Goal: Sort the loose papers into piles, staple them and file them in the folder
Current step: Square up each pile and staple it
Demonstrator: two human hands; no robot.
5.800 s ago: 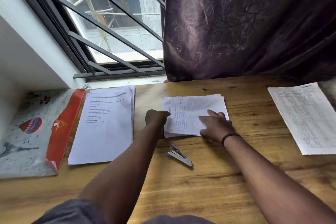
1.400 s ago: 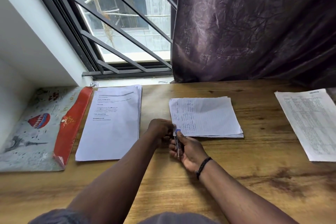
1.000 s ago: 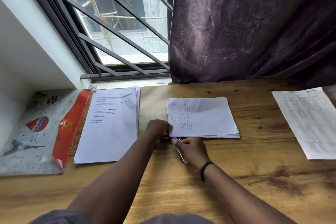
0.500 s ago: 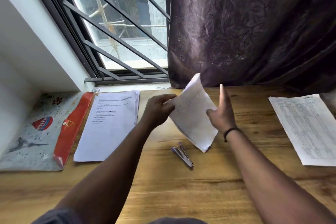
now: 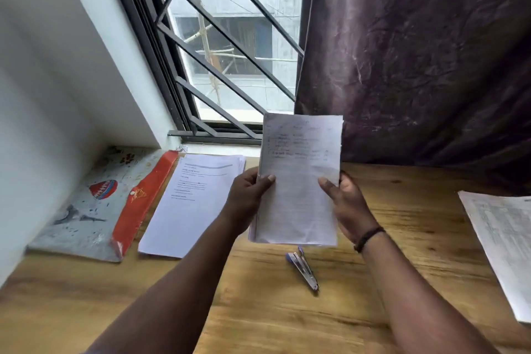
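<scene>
A stack of lined handwritten sheets (image 5: 298, 181) stands upright in the air above the wooden desk (image 5: 258, 310). My left hand (image 5: 247, 195) grips its left edge, thumb on the front. Gripping the right edge the same way is my right hand (image 5: 344, 204). A small blue and silver stapler (image 5: 303, 266) lies on the desk just below the stack. To the left lies a pile of printed white papers (image 5: 189, 204). Beside that, at the far left, is a grey plastic folder (image 5: 86, 204) with a red flap. A printed table sheet (image 5: 505, 247) lies at the right edge.
A barred window (image 5: 230, 46) rises behind the desk, with a dark purple curtain (image 5: 416, 52) on the right. A white wall (image 5: 57, 66) borders the desk on the left.
The stapler went from my right hand onto the desk. Both hands lifted the handwritten stack off the desk and turned it upright to face me.
</scene>
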